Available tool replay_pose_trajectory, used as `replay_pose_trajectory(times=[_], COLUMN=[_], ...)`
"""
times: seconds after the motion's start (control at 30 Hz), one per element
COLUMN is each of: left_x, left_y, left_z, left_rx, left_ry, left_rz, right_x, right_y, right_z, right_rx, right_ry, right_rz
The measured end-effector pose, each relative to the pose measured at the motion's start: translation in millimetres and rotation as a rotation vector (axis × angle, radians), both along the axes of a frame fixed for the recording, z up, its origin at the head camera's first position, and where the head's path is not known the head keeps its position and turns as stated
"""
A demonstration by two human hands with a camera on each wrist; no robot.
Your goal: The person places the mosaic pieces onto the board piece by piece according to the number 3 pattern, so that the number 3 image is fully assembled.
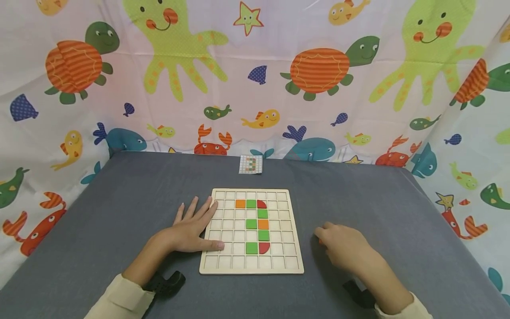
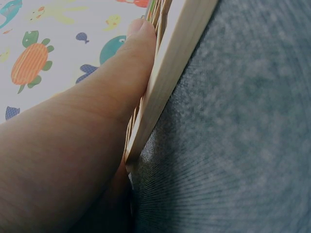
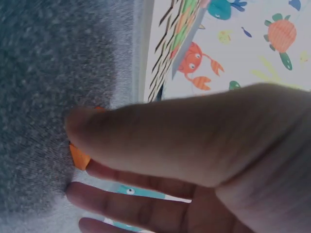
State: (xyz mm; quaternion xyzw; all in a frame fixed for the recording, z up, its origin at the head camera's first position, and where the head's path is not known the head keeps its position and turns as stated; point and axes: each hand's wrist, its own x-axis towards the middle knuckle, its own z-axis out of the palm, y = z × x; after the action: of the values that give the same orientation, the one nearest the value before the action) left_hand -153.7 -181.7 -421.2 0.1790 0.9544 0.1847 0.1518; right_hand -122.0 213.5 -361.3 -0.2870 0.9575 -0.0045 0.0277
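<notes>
A pale wooden grid board (image 1: 284, 263) lies flat on the grey cloth. My left hand (image 1: 187, 232) rests spread on its left edge, fingers straight and thumb over the lower left squares. On the board sit several green tiles, two orange square tiles, and two red tiles with a rounded corner, such as the upper one (image 1: 261, 204). To the right of the board, low over the cloth, my right hand (image 1: 348, 248) pinches an orange tile (image 3: 79, 158) between thumb and fingers. The thumb covers much of that tile, so its full shape is hidden.
Behind the board lies a small printed card (image 1: 250, 164) showing a coloured grid pattern. A grey cloth (image 1: 159, 177) covers the table. Curtains (image 1: 239, 88) with sea animals hang at the back and both sides. Dark straps (image 1: 167, 283) sit at both wrists.
</notes>
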Motion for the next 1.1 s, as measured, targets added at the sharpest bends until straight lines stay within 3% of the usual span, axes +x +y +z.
replay_pose_trajectory(times=[0.4,0.63,0.87,1.1], left_x=[-1.5,-0.2,-0.7,0.7], left_y=[-0.2,1.0,0.4,0.2], left_z=[-1.2,5.4,3.4,4.9], left_rx=[-0.006,0.009,-0.006,0.034], left_ry=[0.012,-0.005,0.001,0.006], left_rz=[-0.002,-0.009,0.001,-0.012], right_x=[-4.6,-7.4,-9.9,-8.8], right_y=[2,1,-3,-13], right_z=[-7.3,-6.9,-5.1,-1.9], right_rx=[-0.015,-0.028,-0.078,-0.170], right_ry=[0.125,0.124,0.127,0.052], right_rz=[0.043,0.066,0.113,0.182])
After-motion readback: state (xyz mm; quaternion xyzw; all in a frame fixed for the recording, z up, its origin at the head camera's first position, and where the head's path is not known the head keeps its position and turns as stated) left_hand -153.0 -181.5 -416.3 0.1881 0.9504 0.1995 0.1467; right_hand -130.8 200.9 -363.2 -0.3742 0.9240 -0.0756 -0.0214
